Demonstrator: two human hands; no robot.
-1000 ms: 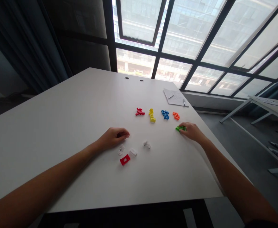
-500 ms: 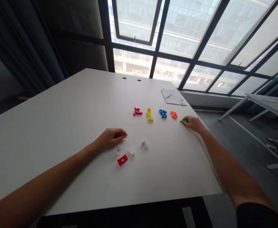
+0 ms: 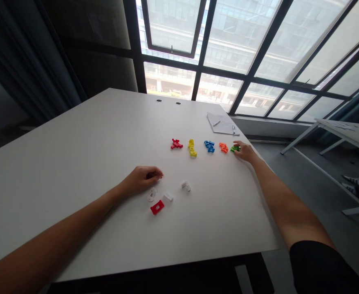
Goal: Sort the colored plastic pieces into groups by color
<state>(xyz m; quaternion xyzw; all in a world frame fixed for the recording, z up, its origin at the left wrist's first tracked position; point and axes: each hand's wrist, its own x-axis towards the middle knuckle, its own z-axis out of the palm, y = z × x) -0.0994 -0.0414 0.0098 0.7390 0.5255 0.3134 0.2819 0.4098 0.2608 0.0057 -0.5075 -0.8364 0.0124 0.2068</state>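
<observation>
On the white table [image 3: 112, 130], my left hand [image 3: 143, 178] rests with its fingers curled and the tips pressed together. Whatever lies inside them is hidden. Beside it are a white oval plastic piece [image 3: 151, 194], another white piece [image 3: 168, 198] and a red rectangular plastic piece [image 3: 157, 207]. A white angled piece [image 3: 186, 186] lies farther right. At the table's right side, my right hand [image 3: 243, 151] has thumb and fingers around small green plastic pieces [image 3: 235, 149], partly covering them. Left of these sit clusters of orange pieces [image 3: 223, 147], blue pieces [image 3: 209, 146], yellow pieces [image 3: 192, 148] and red pieces [image 3: 176, 143].
Paper sheets [image 3: 221, 123] with pens on them lie near the far right corner. Two round cable holes [image 3: 178, 103] show by the far edge. Beyond stand large windows, and a second table [image 3: 348, 132] with shoes [image 3: 357, 183] beneath is at right.
My right hand has shifted slightly away from me and left, and the green pieces now lie closer to the orange cluster. My left hand stays nearly still.
</observation>
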